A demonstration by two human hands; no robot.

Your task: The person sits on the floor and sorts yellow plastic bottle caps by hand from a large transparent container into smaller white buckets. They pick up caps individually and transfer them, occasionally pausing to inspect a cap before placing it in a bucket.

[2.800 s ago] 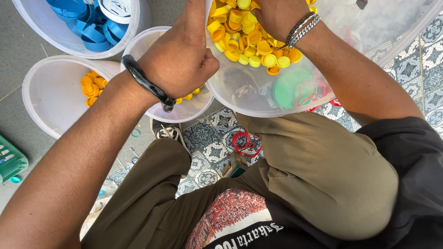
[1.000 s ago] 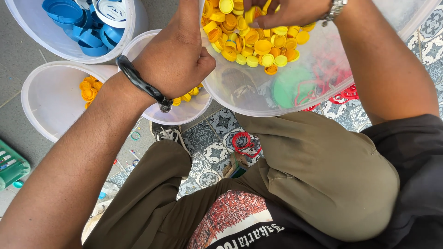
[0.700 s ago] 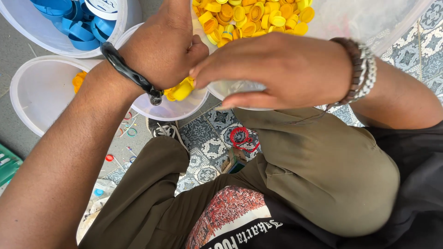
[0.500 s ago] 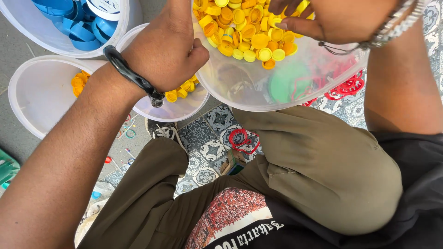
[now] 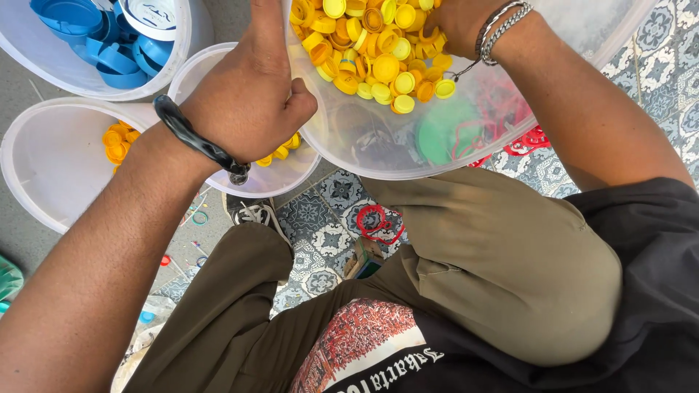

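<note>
head view, looking straight down at a seated person's lap and two bare arms reaching forward over several clear plastic tubs. the left hand (image 5: 247, 102) is curled into a loose fist above a small clear bowl (image 5: 291, 178), fingers together and folded inward; it may be closed on something, but the back of the hand hides the palm, so what it grips cannot be told. a few yellow caps (image 5: 280, 151) show in that bowl just under the knuckles. a black bangle (image 5: 191, 138) circles the left wrist. the right hand (image 5: 455, 25) is at the top edge, sunk into a heap of yellow and orange bottle caps (image 5: 371, 51) in a large clear tub (image 5: 437, 156) that rests against the raised knee; its fingers are cut off by the frame and buried in the caps, so whether they are apart or closed cannot be told. a silver chain bracelet (image 5: 502, 22) sits on the right wrist. lower in the same tub lie a green lid (image 5: 444, 135) and some red rings (image 5: 528, 138). to the left, a wide clear tub (image 5: 44, 182) holds a small cluster of orange caps (image 5: 115, 142), and at the top left another tub (image 5: 182, 44) is filled with blue caps (image 5: 95, 36). below, olive trousers (image 5: 502, 262) cover the bent knees, with a patterned tile floor (image 5: 328, 225) and a loose red ring (image 5: 377, 222) between the legs.
</note>
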